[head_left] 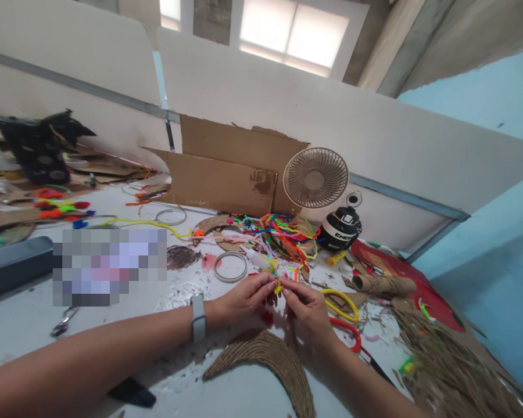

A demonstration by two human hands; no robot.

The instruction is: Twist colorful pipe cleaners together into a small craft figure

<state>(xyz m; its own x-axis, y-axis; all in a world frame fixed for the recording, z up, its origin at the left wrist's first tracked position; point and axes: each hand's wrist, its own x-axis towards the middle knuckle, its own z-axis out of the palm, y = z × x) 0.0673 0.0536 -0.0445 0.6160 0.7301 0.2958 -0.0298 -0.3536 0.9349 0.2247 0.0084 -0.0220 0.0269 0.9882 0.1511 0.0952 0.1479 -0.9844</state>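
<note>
My left hand point(248, 299) and my right hand point(307, 310) meet over the white table, fingers pinched together on a small yellow pipe-cleaner piece point(278, 285). A grey band point(197, 317) sits on my left wrist. Just beyond my fingers lies a heap of coloured pipe cleaners point(283, 232). Below my hands rests a curved arc wrapped in jute twine point(270, 357). Red-handled scissors point(351, 334) and a yellow loop point(342, 302) lie right beside my right hand.
A small beige fan point(315, 177) and cardboard sheets point(226, 174) stand at the back. Metal rings point(230, 267) lie on the table point(35, 325), a twine roll point(383, 284) and loose straw point(444, 360) to the right, a black glue gun point(35, 145) far left.
</note>
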